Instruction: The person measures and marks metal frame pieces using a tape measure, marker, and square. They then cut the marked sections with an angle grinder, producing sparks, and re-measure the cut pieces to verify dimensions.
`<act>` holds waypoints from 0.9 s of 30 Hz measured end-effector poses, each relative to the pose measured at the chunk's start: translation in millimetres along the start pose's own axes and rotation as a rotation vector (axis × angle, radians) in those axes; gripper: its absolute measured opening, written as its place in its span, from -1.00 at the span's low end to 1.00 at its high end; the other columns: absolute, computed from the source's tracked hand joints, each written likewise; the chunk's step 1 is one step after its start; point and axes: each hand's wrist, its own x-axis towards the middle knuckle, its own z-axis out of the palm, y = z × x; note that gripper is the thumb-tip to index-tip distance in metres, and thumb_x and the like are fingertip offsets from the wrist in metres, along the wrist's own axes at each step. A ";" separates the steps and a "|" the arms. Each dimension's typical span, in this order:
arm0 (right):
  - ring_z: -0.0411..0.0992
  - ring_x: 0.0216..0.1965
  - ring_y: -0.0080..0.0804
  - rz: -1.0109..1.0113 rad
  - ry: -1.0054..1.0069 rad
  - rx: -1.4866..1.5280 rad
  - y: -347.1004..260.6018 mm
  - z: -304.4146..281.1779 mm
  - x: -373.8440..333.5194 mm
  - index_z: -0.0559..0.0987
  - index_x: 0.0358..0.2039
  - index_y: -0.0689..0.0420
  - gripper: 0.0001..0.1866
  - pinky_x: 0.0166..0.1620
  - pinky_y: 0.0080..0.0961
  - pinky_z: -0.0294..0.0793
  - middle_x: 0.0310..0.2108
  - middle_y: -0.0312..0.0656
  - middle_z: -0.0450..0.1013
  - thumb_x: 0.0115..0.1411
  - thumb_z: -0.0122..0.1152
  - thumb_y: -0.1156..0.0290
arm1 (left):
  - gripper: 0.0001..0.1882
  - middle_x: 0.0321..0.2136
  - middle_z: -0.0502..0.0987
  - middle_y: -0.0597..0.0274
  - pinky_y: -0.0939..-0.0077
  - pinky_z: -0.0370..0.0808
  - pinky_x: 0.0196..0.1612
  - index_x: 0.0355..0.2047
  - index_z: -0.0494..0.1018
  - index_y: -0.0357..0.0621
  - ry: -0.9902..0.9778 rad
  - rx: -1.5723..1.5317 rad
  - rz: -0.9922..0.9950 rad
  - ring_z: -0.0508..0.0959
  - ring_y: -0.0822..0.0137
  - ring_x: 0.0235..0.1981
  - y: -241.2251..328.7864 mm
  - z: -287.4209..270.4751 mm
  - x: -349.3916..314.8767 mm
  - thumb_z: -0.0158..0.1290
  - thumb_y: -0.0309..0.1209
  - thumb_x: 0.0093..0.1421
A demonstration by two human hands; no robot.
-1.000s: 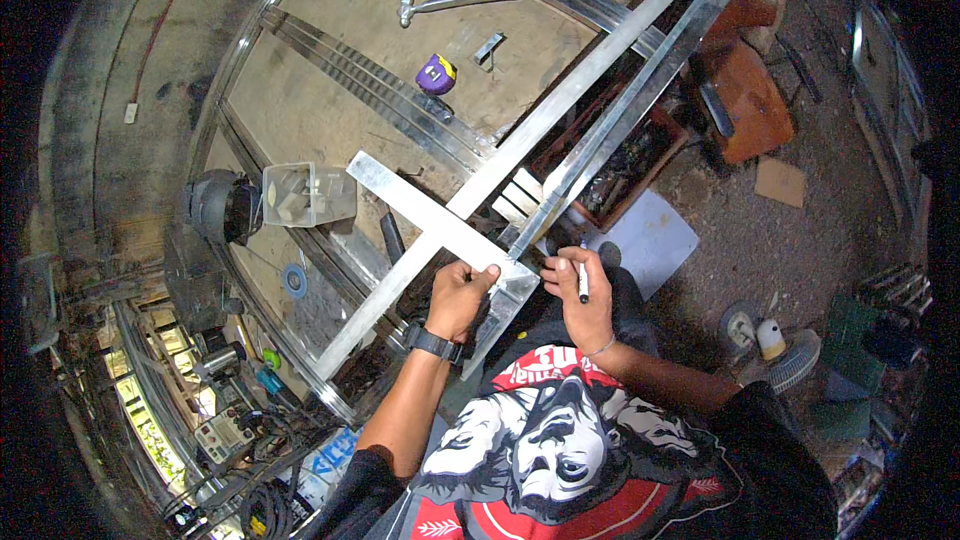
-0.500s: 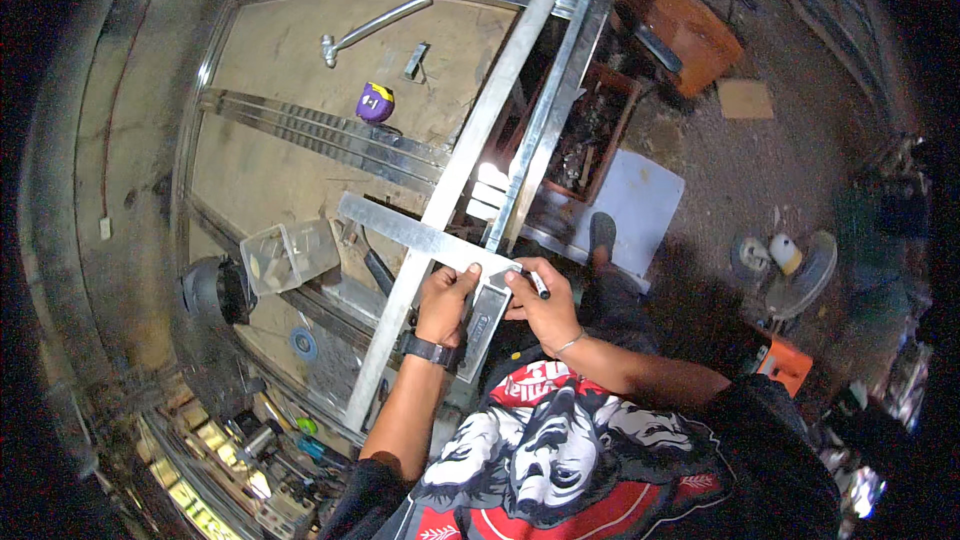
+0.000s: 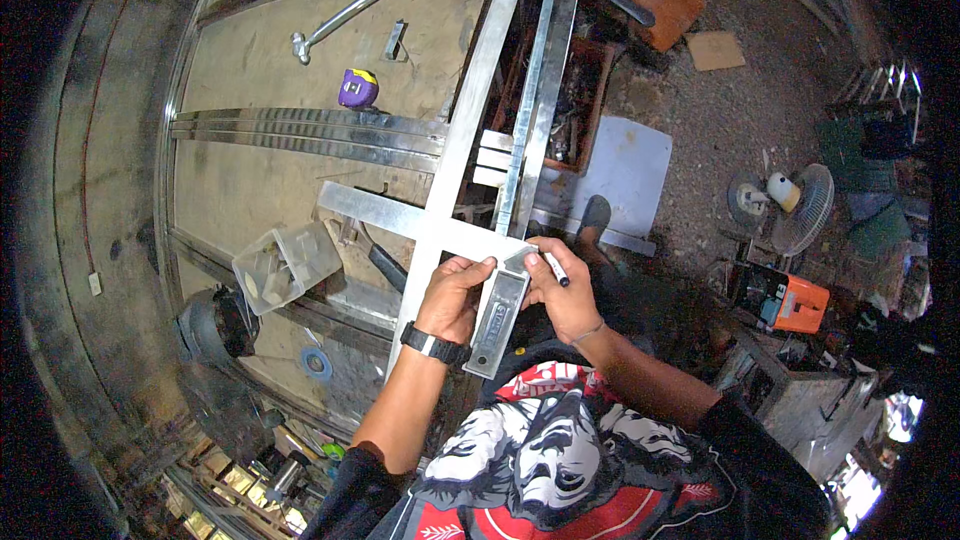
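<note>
A metal try square [image 3: 372,211] lies with its blade across a long flat metal bar [image 3: 478,90], its thick stock pointing toward me. My left hand [image 3: 452,302] grips the square beside the stock, thumb on top near the corner. At the other side of that corner, my right hand [image 3: 565,292] has a white marker [image 3: 556,268] with a black end between its fingers. Its thumb and fingertips also touch the square's corner. The undersides of both hands are hidden. A second metal profile [image 3: 540,80] runs alongside the bar on its right.
On the framed board lie a hammer [image 3: 345,18], a purple tape measure [image 3: 358,88] and a small metal piece [image 3: 396,40]. Nearer are a clear plastic container [image 3: 288,268], a dark-handled tool [image 3: 386,266] and a blue disc [image 3: 316,363]. A fan [image 3: 803,208] stands at right.
My view has shifted, so the bench appears farther left. Both hands stay at the square's corner, and more of the stock now shows between them. The marker remains in my right hand.
</note>
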 end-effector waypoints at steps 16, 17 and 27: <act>0.49 -0.37 -0.55 0.123 -0.135 0.040 -1.7 -1.8 -4.4 0.55 0.00 0.13 -0.77 -0.42 -0.57 0.57 -0.29 -0.28 0.51 0.42 0.19 0.31 | -0.85 -0.26 0.68 0.15 0.46 0.50 -0.03 -0.21 0.58 -0.29 0.208 0.000 0.081 0.62 0.37 -0.19 3.0 21.7 -40.8 0.23 -0.47 0.27; 0.50 -0.36 -0.54 0.136 -0.137 0.029 -2.1 -5.3 -3.4 0.55 -0.01 0.14 -0.77 -0.42 -0.57 0.57 -0.28 -0.28 0.51 0.42 0.19 0.31 | -0.86 -0.27 0.68 0.15 0.46 0.50 -0.05 -0.22 0.57 -0.29 0.214 0.005 0.088 0.62 0.37 -0.21 3.1 20.9 -40.3 0.23 -0.48 0.26; 0.53 -0.33 -0.49 0.164 -0.141 0.017 -16.7 -5.7 -1.8 0.52 0.00 0.17 -0.78 -0.39 -0.47 0.68 -0.27 -0.24 0.51 0.44 0.14 0.36 | -0.87 -0.37 0.68 0.15 0.44 0.54 -0.21 -0.38 0.57 -0.24 0.304 -0.004 0.133 0.64 0.37 -0.36 8.4 24.3 -28.6 0.29 -0.47 0.23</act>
